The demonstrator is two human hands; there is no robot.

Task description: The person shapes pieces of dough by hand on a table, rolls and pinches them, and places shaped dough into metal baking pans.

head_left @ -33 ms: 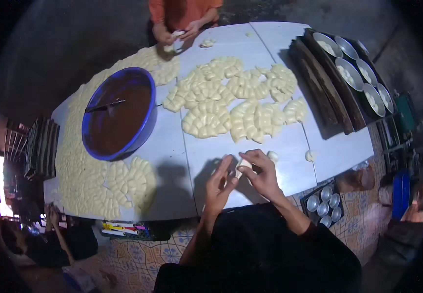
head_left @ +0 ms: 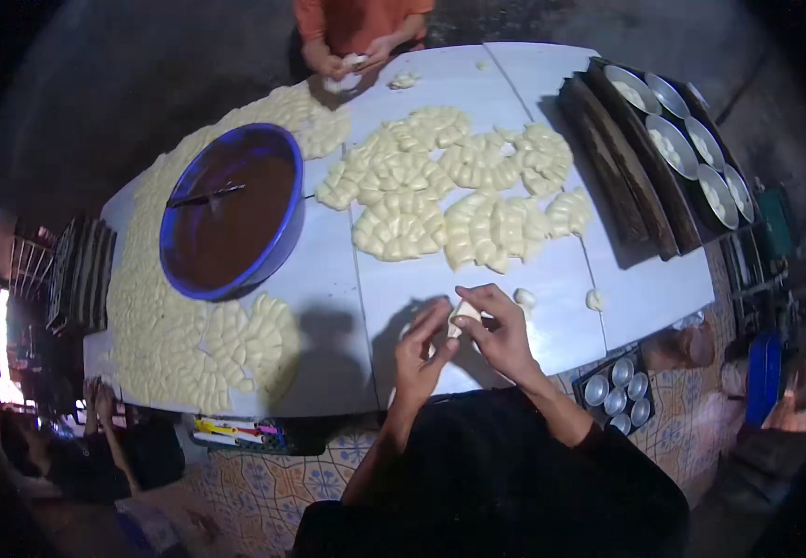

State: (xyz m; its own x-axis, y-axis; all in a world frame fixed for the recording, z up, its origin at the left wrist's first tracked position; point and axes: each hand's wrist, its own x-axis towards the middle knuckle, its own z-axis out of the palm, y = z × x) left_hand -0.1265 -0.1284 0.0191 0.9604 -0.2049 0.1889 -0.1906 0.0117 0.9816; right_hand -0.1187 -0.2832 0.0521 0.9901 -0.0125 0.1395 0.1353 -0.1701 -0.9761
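A small pale piece of dough (head_left: 464, 317) is pinched between the thumb and fingers of my right hand (head_left: 503, 339), just above the near edge of the table. My left hand (head_left: 419, 358) faces it from the left, fingers and thumb apart and slightly curved, the tips close to the dough; whether they touch it I cannot tell. Beyond my right hand lies a small dough ball (head_left: 525, 298), and another dough ball (head_left: 594, 299) sits farther right. Ahead, scalloped clusters of shaped dough pieces (head_left: 398, 228) cover the middle of the white table (head_left: 328, 270).
A blue basin (head_left: 299, 223) of brown filling, with a dark utensil (head_left: 207, 195) in it, stands left among more dough. Dark trays (head_left: 621, 167) hold metal molds (head_left: 671, 147) at right. More molds (head_left: 615, 402) are below the edge. Across, an orange-shirted person (head_left: 361, 28) handles dough.
The view has shifted slightly, so the table appears moved a little right. My left fingers are a bit more curled; my right hand keeps its hold on the dough.
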